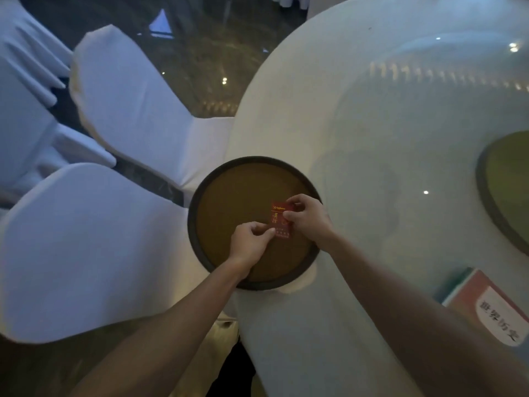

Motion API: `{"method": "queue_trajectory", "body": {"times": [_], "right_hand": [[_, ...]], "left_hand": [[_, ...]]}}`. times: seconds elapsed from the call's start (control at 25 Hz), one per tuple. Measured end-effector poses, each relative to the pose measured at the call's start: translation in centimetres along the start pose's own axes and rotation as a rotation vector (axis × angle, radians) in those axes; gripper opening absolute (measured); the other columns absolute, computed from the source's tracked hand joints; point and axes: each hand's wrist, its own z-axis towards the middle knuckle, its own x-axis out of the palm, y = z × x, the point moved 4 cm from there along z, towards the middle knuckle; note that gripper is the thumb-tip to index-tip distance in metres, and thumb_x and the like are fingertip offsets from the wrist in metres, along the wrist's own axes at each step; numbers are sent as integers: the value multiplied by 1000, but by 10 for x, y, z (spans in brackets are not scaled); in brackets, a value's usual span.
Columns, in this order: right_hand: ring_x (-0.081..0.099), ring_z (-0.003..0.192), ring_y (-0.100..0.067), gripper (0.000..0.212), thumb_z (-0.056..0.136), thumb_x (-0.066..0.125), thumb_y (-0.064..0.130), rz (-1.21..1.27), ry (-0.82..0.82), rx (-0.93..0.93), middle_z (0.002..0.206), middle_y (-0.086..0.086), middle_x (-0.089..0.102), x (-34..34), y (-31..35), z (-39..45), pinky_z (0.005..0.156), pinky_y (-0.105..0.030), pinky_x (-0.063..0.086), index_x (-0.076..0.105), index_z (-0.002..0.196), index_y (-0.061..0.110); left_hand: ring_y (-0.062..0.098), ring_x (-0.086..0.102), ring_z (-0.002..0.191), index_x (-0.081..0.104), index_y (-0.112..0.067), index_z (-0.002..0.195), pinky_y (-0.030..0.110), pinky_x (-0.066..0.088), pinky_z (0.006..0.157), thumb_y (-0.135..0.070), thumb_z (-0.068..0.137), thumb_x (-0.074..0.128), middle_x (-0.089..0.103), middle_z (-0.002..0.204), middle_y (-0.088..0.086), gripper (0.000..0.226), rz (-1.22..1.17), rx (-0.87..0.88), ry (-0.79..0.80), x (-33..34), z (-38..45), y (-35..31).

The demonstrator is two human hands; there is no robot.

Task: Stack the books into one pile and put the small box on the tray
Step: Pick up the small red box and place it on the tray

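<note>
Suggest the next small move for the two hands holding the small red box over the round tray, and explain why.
Probably let go: both hands, left and right, pinch the small red box, which appears to lie on the round tray. The books already sit piled at the table's right edge.

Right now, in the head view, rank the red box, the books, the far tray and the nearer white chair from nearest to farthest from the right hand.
1. Small red box: in the right hand, over the round tray.
2. Nearer white chair: left, beyond the tray.
3. Books: lower right on the table.
4. Far tray: at the right edge.

Chair and books are too close to call.
</note>
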Motion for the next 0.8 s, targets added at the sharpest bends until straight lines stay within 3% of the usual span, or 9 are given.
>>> {"method": "queue_trajectory", "body": {"times": [0.12, 0.28, 0.44, 0.56, 0.72, 0.8], "right_hand": [[67, 93, -9, 37, 97, 68, 20, -58, 32, -26, 117, 0, 67, 34, 4, 2, 64, -17, 55, 63, 133, 19], [65, 112, -17, 45, 97, 67, 18, -134, 50, -20, 130, -6, 64, 58, 2, 5, 90, -35, 61, 57, 141, 15], [60, 109, -14, 55, 99, 64, 18, -215, 121, -30, 140, -9, 60, 64, -3, 8, 81, -26, 56, 47, 152, 14], [60, 122, -20, 65, 99, 64, 19, -226, 183, -28, 145, -9, 58, 61, -8, 7, 87, -26, 51, 38, 158, 15], [61, 123, -18, 60, 98, 65, 21, -180, 222, -16, 142, -7, 61, 57, -16, 5, 83, -22, 49, 43, 154, 15], [62, 126, -20, 56, 99, 65, 24, -152, 225, -14, 142, -7, 62, 53, -16, 0, 87, -25, 52, 47, 151, 14]], "left_hand": [[13, 68, 85, 78, -16, 97, 22, 50, 66, -30, 90, 70, 75, 90, -2, 18, 47, -25, -36, -19, 4, 19], [17, 68, 83, 75, -17, 92, 28, 52, 69, -29, 90, 70, 73, 87, 1, 12, 96, -58, -54, -29, 8, 35], [20, 71, 78, 69, -20, 89, 29, 53, 64, -25, 88, 72, 73, 80, 2, 6, 147, -70, -51, -27, 13, 43], [19, 72, 74, 69, -19, 87, 35, 58, 67, -26, 86, 74, 74, 74, 1, 9, 201, -68, -44, -27, 19, 42], [15, 69, 72, 67, -19, 92, 28, 52, 58, -32, 85, 72, 71, 76, -3, 15, 306, -56, 13, -28, 23, 38], [9, 64, 75, 62, -19, 103, 22, 44, 55, -39, 85, 71, 66, 86, -8, 28, 435, 13, -43, -30, 21, 25]]}}
